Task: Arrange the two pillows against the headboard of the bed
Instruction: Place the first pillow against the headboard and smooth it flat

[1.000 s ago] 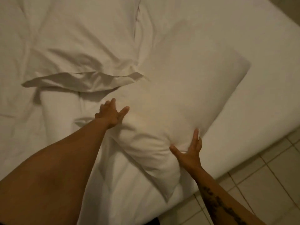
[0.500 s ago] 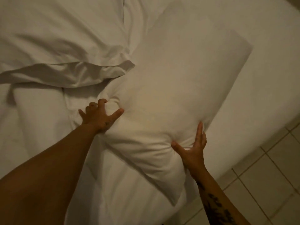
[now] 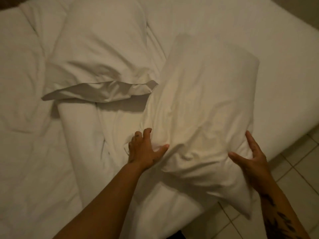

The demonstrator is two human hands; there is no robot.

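A white pillow [image 3: 203,107] lies lengthwise on the right part of the bed, its near end bunched and its loose case corner hanging past the mattress edge. My left hand [image 3: 144,149] grips the pillow's near left side, fingers dug into the fabric. My right hand [image 3: 250,156] clasps its near right side, thumb and fingers spread around the bulge. A second white pillow [image 3: 101,54] rests farther back on the left, its open case flap [image 3: 103,91] facing me. The headboard is out of view.
A rumpled white duvet [image 3: 27,118] covers the left of the bed, with a rolled fold [image 3: 77,135] near the middle. The bare white mattress [image 3: 250,28] extends to the right. Pale floor tiles [image 3: 296,173] lie beyond its edge at lower right.
Both hands have closed harder on the near end of the right pillow, which has turned more lengthwise and bunched up. My view has shifted so more of the left pillow and duvet shows.
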